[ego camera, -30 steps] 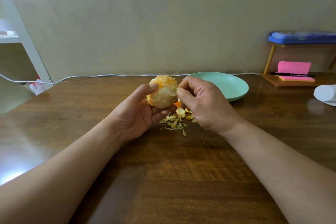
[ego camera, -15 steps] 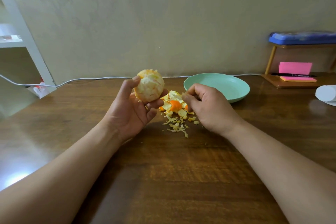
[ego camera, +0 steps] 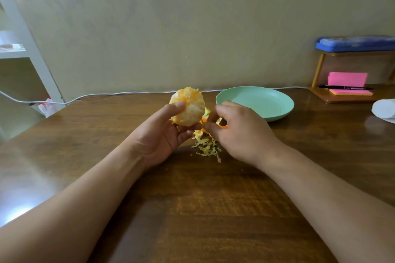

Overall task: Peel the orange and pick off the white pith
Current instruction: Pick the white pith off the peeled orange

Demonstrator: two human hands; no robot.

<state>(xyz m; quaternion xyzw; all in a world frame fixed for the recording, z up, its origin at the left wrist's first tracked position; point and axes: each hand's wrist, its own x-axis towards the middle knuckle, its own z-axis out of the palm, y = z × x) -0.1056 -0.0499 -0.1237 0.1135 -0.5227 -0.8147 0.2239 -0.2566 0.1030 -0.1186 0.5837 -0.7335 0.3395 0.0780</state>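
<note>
Stripping pith from an orange [ego camera: 188,107] held up at centre frame.

Gripped by the left hand [ego camera: 159,134], thumb pressed on the near face, fingers curled beneath, clear of the wooden table [ego camera: 213,209]. Judged well along: rind off, orange flesh bared on top, pale pith clinging over the lower side and left to pick. Flanked just to the right by the right hand [ego camera: 239,132], fingers bent inward over a heap of peel scraps [ego camera: 206,147]; cannot tell whether pinching a scrap or holding nothing. Backed right of centre by a green plate [ego camera: 286,111], nothing in it. Bordered along the far table edge by a white cable [ego camera: 119,93].
</note>
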